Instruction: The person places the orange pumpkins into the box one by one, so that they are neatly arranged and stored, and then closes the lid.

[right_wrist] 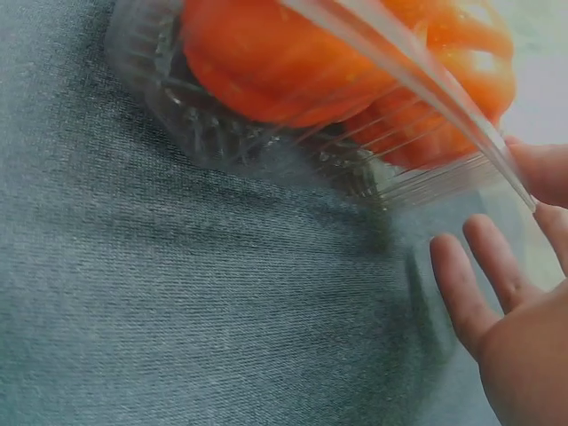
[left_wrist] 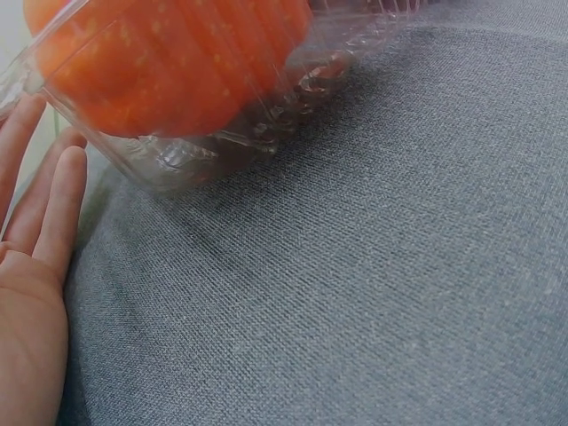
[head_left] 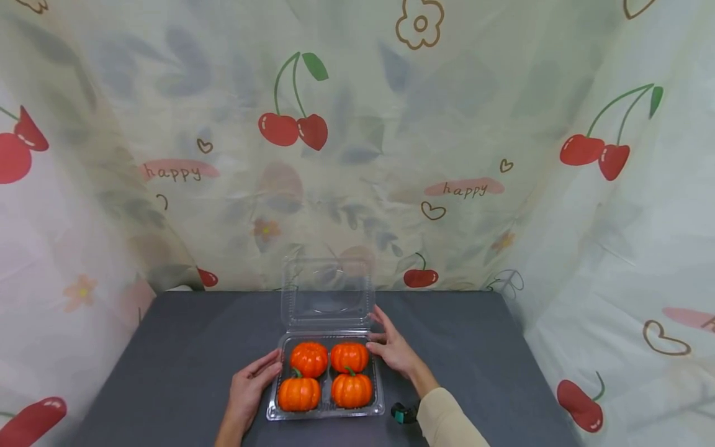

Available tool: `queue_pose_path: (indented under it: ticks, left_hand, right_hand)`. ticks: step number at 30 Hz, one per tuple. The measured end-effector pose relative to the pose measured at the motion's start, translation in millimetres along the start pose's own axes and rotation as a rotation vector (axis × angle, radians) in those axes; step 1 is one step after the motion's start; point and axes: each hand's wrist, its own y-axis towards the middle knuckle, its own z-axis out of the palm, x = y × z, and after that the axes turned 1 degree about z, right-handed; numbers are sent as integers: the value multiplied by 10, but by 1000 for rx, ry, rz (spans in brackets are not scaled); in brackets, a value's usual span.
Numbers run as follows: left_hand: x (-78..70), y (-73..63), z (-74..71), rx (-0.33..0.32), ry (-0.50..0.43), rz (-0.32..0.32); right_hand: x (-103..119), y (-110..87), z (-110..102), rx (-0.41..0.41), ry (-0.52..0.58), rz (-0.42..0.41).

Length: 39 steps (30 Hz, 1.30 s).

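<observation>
A clear plastic clamshell container lies on the dark cloth, its lid raised at the back. Inside sit several small orange pumpkins in two rows, the front ones with green stems. My left hand holds the left rim between thumb and fingertips; in the left wrist view its lower fingers stretch straight beside the wall. At the back right corner, my right hand pinches the rim by the hinge. The right wrist view shows its other fingers spread below the rim, off the wall.
A small black and teal object lies by the right sleeve. Grey cloth covers the table. Behind and on both sides hangs a curtain printed with cherries, hearts and flowers; the raised lid stands close before it.
</observation>
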Motion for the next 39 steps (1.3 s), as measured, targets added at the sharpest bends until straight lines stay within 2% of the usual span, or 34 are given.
queue_pose_path:
  ticks: [10, 20, 26, 33, 39]
  left_hand:
    - [-37, -6, 44, 19, -44, 18]
    - [-9, -1, 52, 0, -16, 15]
    - [18, 5, 46, -10, -16, 20]
    - [14, 5, 28, 13, -3, 5]
    - [19, 3, -10, 18, -1, 15]
  right_hand:
    - [8, -24, -77, -24, -22, -23]
    - [40, -90, -92, -50, -2, -38]
    - [68, -121, -101, -58, 38, -20]
    - [63, -135, -100, -118, 20, -14]
    - [87, -154, -99, -128, 34, 7]
